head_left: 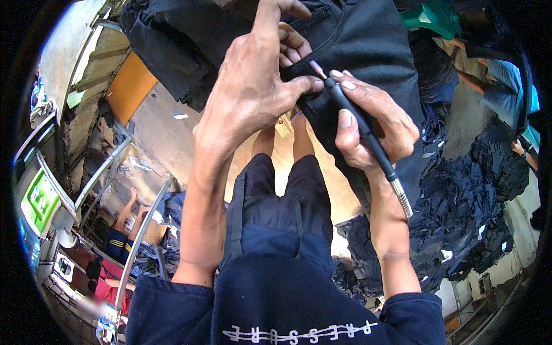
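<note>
One slim black pen-shaped tool [360,122] with a pinkish tip is showing, along with one lime-green round-cornered piece [41,201] and one flat orange panel [130,89]; the heaped black cloth pieces [494,167] are lying too tangled for counting.

Strong light bleaches a patch of floor [281,179] on my remote feed, while black cloth [374,40] sinks into shadow. The left hand [247,86] and right hand [376,121] show crisply; the pen [362,127] glints at its metal end. Fisheye distortion bends edges toward a black rim; a lower-left patch blurs.
</note>
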The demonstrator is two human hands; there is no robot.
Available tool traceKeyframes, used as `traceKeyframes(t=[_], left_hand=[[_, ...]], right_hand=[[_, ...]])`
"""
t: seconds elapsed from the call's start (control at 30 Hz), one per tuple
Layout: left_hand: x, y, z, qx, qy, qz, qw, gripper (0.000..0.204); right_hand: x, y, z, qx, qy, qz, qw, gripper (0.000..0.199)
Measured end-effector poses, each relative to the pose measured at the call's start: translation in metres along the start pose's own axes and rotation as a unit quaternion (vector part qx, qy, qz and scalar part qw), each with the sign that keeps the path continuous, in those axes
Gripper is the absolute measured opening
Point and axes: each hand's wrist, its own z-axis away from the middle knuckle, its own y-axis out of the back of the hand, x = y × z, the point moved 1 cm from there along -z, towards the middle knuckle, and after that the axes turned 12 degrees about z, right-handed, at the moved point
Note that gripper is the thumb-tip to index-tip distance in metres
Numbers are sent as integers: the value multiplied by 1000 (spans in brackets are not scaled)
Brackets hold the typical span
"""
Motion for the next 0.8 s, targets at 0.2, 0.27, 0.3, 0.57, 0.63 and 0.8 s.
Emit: traceKeyframes(t=[0.2,0.27,0.3,0.57,0.63,0.8], left_hand=[[16,0,0,5,59,54,997,70],[19,-2,1,16,57,37,998,69],[19,-3,1,20,58,36,997,68],[5,0,-6,15,77,127,989,68],[3,-2,-4,27,64,102,992,69],[-3,-4,-2,31,67,128,989,71]], right_hand=[[1,-6,-6,0,36,-20,999,28],[2,-8,-8,-3,47,-17,999,29],[2,-8,-8,-2,52,-15,999,29],[2,-9,-8,-12,46,-3,999,27],[2,-8,-8,-13,41,-2,999,27],[2,-7,-7,-20,36,3,999,29]])
